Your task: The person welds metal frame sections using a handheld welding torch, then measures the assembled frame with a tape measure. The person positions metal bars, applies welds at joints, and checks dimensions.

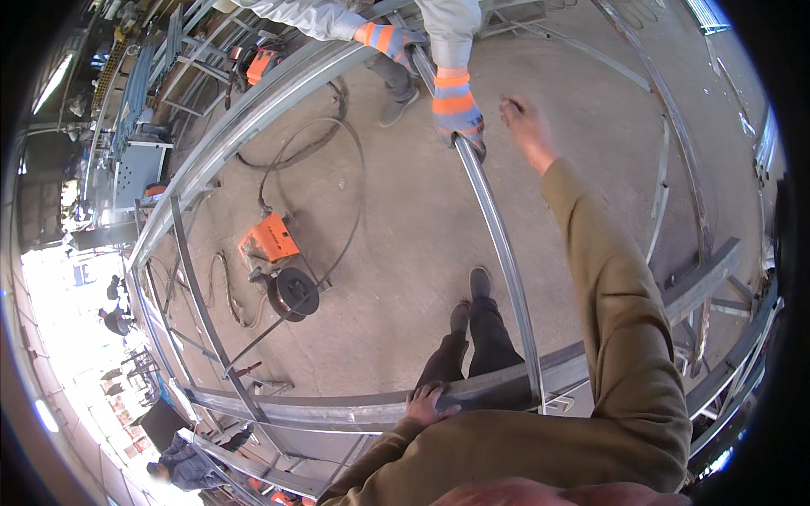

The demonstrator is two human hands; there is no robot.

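Observation:
My left hand lies on the top of a grey steel beam in front of my body, its fingers stretched over the metal. Out over the floor, my right arm reaches forward and to the right. My right hand hangs in the air there, blurred, so its finger pose is unclear; no object shows in it. Just left of it, a co-worker's gloved hand grips a shiny metal tube. The co-worker's other glove is near the tube's far end. Its near end meets the beam right of my left hand.
An orange machine with a black wire spool and looping cables stands on the floor at left. A long metal frame curves along the left. Steel rails run along the right. Another person is at lower left.

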